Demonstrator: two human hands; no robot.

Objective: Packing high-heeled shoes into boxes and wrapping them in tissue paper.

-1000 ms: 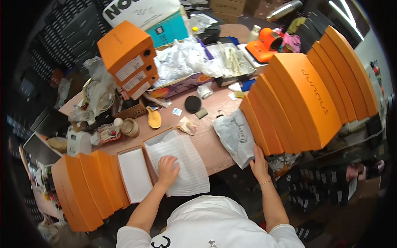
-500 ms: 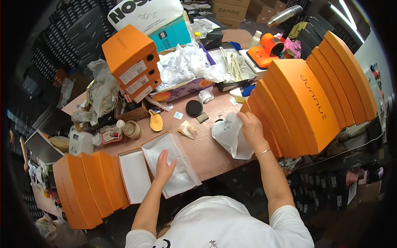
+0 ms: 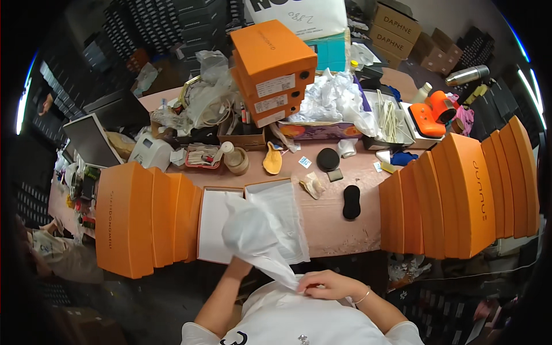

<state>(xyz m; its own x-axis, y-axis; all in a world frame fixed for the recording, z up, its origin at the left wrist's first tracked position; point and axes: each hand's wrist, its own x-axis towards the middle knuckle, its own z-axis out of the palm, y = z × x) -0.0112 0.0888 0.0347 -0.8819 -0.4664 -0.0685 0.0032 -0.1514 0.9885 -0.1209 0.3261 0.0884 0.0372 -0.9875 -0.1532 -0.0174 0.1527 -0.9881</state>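
Observation:
A thin white bag [image 3: 253, 233], blurred by motion, is held up in front of my body and hangs over the open boxes. Its twisted corner is pinched in the closed fingers of my right hand [image 3: 328, 284], which wears a bracelet. My left hand [image 3: 238, 268] is behind the bag's lower side, its fingers hidden by it. Under the bag stands an open shallow box [image 3: 215, 247] with a white inside. Beside it lies a second box part holding translucent white wrapping [image 3: 290, 221]. I cannot make out whether the bag contains anything.
Stacked orange shoe boxes flank me at left [image 3: 129, 221] and right [image 3: 460, 198]; more orange boxes [image 3: 276, 52] rise at the back. On the pink table lie a black waisted pad [image 3: 352, 202], a round black tin [image 3: 328, 160] and a crumpled cloth [image 3: 311, 185].
My right hand has brought the white bag from the table's right side to my front, uncovering the black pad. My left hand has dropped nearer my body, behind the bag. The view has turned.

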